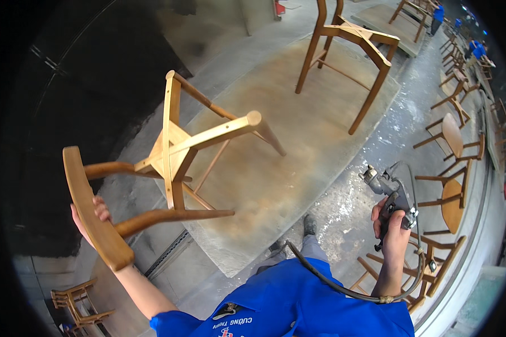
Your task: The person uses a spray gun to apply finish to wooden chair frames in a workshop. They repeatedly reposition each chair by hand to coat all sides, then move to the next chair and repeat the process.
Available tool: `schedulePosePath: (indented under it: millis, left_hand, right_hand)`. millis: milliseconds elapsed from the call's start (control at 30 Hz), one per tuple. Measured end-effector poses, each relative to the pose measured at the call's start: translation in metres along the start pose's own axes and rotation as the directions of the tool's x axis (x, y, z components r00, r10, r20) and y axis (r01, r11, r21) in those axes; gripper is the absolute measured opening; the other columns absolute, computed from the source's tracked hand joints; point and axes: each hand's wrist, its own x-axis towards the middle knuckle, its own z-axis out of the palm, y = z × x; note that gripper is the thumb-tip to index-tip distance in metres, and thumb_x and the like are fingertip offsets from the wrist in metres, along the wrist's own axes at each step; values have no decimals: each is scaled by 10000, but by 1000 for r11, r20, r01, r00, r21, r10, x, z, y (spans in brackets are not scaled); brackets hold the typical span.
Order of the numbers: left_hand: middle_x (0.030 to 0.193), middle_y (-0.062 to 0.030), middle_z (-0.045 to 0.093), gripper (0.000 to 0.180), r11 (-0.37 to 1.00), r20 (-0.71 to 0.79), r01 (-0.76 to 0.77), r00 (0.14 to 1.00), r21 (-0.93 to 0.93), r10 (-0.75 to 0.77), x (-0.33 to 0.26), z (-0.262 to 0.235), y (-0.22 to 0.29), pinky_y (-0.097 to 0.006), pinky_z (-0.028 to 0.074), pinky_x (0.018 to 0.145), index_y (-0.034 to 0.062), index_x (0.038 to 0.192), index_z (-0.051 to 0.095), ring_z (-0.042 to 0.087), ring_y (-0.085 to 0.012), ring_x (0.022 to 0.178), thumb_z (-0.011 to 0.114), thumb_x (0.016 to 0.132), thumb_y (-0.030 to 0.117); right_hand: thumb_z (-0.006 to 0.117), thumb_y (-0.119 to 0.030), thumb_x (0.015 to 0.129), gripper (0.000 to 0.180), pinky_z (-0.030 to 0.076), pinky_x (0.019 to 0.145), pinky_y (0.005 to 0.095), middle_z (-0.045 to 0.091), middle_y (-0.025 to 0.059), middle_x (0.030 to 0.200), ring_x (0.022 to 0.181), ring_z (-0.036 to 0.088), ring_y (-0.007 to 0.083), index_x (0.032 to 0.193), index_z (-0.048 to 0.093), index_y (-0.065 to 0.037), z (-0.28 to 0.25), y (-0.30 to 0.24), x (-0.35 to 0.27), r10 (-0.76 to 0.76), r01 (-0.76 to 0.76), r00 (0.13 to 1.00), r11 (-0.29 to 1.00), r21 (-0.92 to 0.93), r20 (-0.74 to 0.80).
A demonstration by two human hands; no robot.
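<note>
Head view: the left hand has its grip closed around the curved backrest of a pale wooden chair frame; the fingers curl over the rail's far edge and the palm lies behind it. The frame hangs tilted on its side, its legs and stretchers fanning up and to the right of that grip, above a stained grey board lying on the floor. On the other side, the right hand has its grip wrapped tight around the handle of a grey spray gun, whose nozzle points up and left, toward the frame but well apart from it. A dark hose loops down from the gun past the blue shirt. Beyond both grips a darker chair frame stands upright on the board, and more chairs line the right side.
</note>
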Motion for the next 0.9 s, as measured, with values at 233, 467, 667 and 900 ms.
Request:
schedulePosePath:
  millis: [233, 467, 667, 900]
  left_hand:
    - [1044, -121, 457, 767, 976, 234, 123, 958, 182, -164, -112, -31, 9, -331, 448, 621, 176, 1578, 171, 446, -175, 703, 505, 981, 522]
    - [1059, -122, 458, 712, 997, 26, -71, 997, 12, 71, -163, -32, -1, -396, 452, 599, 106, 1430, 333, 499, -244, 738, 465, 959, 623]
    - [857, -112, 479, 682, 997, 171, 46, 984, 62, -56, -179, -72, 10, -380, 424, 575, 64, 1251, 400, 494, -241, 682, 498, 930, 658]
    - [765, -88, 512, 642, 996, 86, 84, 992, 43, -88, -198, -121, 33, -440, 462, 709, 90, 1056, 433, 524, -268, 699, 543, 886, 699]
  right_hand:
    - [440, -701, 929, 735, 306, 448, 199, 603, 84, 792, 513, 444, 57, 1088, 552, 8, 35, -15, 81, -107, 81, 971, 988, 128, 215]
    - [663, -435, 948, 437, 421, 630, 231, 621, -5, 786, 692, 521, 56, 1000, 605, -5, 70, -22, 123, -100, 43, 877, 990, 131, 471]
    - [519, -616, 952, 640, 338, 471, 213, 587, 66, 764, 518, 442, 57, 1054, 575, 14, 79, -14, 131, -119, 92, 906, 992, 85, 405]
    - [576, -478, 984, 468, 380, 520, 226, 599, -1, 745, 581, 472, 44, 971, 616, -12, 102, -6, 159, -155, 122, 885, 987, 103, 439]
